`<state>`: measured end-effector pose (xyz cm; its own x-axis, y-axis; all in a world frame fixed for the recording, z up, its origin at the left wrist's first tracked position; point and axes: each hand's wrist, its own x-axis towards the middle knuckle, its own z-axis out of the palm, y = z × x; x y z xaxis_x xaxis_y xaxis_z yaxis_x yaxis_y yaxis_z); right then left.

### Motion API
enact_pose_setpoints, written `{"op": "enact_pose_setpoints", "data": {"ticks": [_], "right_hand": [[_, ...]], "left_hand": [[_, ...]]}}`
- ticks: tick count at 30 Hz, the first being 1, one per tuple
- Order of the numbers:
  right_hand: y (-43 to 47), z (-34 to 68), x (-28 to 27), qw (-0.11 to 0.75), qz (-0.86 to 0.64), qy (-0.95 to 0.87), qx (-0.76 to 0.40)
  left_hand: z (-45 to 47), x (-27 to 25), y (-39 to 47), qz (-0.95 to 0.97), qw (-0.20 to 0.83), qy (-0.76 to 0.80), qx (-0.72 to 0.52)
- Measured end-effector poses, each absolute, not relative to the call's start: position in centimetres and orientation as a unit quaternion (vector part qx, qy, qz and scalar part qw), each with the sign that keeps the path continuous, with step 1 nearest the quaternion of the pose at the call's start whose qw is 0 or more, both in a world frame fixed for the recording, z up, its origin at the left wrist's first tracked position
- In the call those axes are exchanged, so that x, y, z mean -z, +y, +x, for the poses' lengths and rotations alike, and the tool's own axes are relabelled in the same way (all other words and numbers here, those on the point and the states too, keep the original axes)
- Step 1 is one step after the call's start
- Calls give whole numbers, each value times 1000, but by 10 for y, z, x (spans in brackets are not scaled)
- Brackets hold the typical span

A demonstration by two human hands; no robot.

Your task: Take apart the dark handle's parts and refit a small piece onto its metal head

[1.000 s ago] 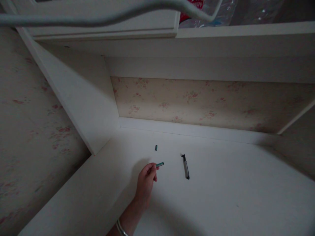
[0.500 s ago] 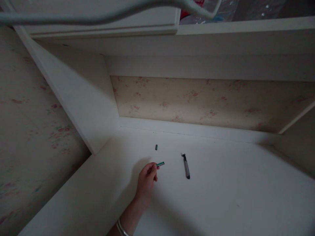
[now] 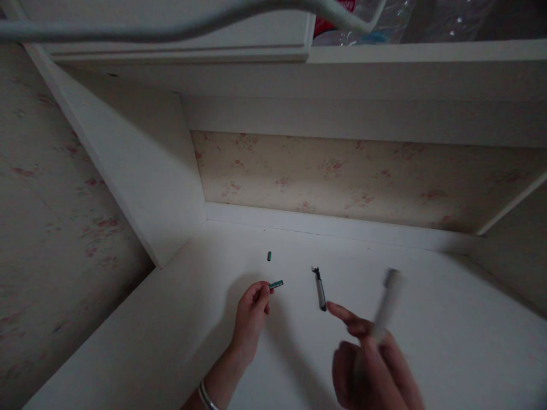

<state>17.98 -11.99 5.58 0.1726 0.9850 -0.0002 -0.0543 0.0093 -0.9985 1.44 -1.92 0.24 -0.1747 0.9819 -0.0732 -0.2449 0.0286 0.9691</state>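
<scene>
Over the flat white table (image 3: 171, 353), closed fingers of the left hand (image 3: 251, 310) pinch a small green-and-black strip (image 3: 277, 284), while the right hand (image 3: 376, 364) grips a blurred pale rod (image 3: 387, 304), its outstretched forefinger, if swept left, liable to knock the slim black-and-grey tool (image 3: 320, 289) lying beside its tip.

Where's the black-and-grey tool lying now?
In the head view, the black-and-grey tool lies right of centre, right of the left hand, its near end by a fingertip of the right hand.
</scene>
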Motion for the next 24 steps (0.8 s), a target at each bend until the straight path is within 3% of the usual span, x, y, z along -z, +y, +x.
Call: {"op": "enact_pose_setpoints", "data": {"ticks": [12, 24], "right_hand": [[-72, 144, -2, 518, -476, -458, -544], [-75, 142, 2, 508, -465, -464, -557]], "left_hand": [[16, -10, -23, 411, 499, 501, -575], [15, -12, -25, 432, 493, 499, -567]]}}
